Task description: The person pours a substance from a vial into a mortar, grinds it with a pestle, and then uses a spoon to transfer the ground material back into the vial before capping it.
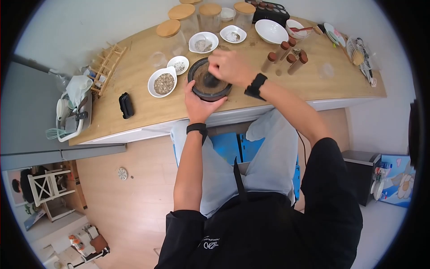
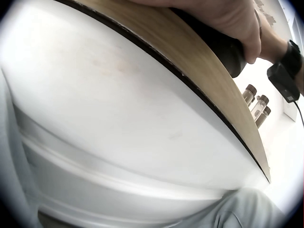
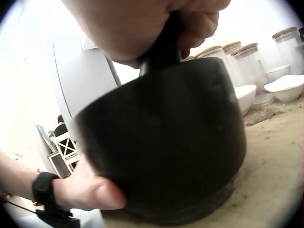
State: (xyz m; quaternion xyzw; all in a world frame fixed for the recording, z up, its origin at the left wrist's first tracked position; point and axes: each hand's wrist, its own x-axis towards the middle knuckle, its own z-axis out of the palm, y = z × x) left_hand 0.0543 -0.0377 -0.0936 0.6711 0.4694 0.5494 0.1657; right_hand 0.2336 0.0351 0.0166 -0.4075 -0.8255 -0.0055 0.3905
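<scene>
One hand [image 1: 230, 67] grips a pestle [image 3: 164, 50], the left hand [image 1: 200, 105] a mortar [image 3: 166, 137], on a wooden counter [image 1: 150, 107] above pale flooring [image 1: 139, 197].

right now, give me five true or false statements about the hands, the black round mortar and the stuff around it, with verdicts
1. The right hand grips the tapered black pestle. True.
2. The left hand is clear of the round black mortar. False: it holds the mortar's side.
3. In the head view, the white bowl of coarse brown bits sits left of the mortar. True.
4. The clear jars with round wooden lids stand uncovered. False: their lids are on.
5. In the head view, the clear tubes with brown caps are left of the mortar. False: they are to its right.
</scene>
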